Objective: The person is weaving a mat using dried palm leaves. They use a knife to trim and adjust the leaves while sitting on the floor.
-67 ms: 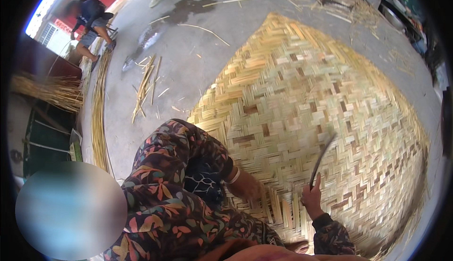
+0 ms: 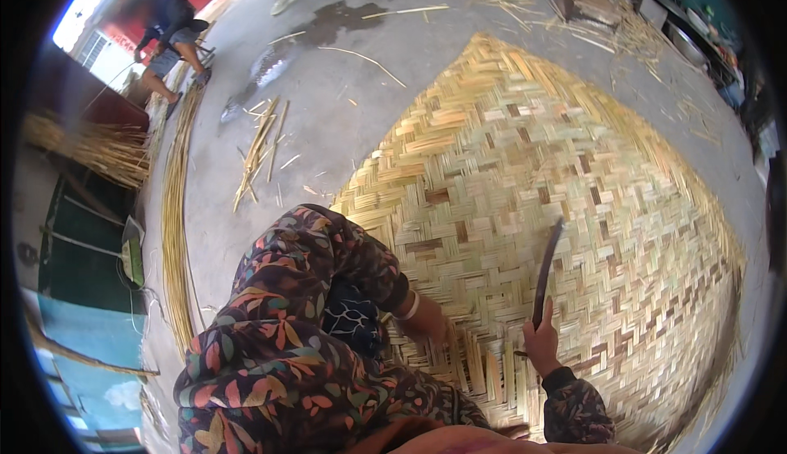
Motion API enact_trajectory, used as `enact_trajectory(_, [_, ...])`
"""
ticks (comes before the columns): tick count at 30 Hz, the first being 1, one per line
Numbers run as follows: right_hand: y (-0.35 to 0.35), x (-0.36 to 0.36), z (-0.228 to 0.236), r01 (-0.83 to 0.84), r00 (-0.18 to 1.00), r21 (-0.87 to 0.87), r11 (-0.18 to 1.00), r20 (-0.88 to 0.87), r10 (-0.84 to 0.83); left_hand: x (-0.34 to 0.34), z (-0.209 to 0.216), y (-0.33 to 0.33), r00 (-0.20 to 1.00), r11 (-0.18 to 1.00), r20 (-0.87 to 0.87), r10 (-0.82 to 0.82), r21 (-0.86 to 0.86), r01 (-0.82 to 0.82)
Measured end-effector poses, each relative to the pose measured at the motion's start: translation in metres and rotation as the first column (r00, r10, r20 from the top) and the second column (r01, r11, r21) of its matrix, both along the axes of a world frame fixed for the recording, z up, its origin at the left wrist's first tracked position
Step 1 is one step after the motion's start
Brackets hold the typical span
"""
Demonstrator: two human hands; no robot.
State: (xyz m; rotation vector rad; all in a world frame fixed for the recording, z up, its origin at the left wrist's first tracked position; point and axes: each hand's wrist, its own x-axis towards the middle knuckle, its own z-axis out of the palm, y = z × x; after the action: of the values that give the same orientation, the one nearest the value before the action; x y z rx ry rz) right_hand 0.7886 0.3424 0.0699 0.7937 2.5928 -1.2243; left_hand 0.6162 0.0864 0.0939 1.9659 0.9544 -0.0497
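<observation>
A large woven mat (image 2: 525,175) of flat pale and brown strips spreads on the floor in front of me and to my right. My right hand (image 2: 541,346) is closed around the lower end of a long, dark, narrow blade-like tool (image 2: 546,273), its tip pointing away from me over the weave. On the near part of the mat, by upright strip ends (image 2: 492,372), rests my left hand (image 2: 429,328), a pale bangle on its wrist. Its fingers are blurred and partly lost against the strips, so their grip does not show.
Long bundled stalks (image 2: 175,232) lie along the left side, with loose short strips (image 2: 258,155) on the concrete floor. A seated person (image 2: 170,31) works at the far left. Beyond the mat stand a cardboard box (image 2: 589,4) and a cluttered counter (image 2: 680,27).
The dark tool's tip has swung left, bringing the tool more upright in my right hand. My left hand stays at nearly the same place on the mat. The whole view has shifted slightly.
</observation>
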Motion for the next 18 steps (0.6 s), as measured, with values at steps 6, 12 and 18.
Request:
enact_trajectory(6, [0.036,-0.039,-0.029,-0.296,0.879,0.569,0.767,-0.152,0.452,0.042,-0.035,0.018,0.850,0.996,-0.519,0.087,0.050,-0.072])
enact_trajectory(12, [0.045,-0.063,-0.048,-0.261,0.687,0.672,0.693,-0.375,0.622,0.072,-0.061,0.004,0.837,0.969,-0.489,0.246,0.136,-0.205])
enact_trajectory(18, [0.053,-0.066,-0.049,-0.265,0.688,0.611,0.746,-0.422,0.590,0.067,-0.054,0.017,0.809,0.904,-0.454,0.373,-0.017,-0.427])
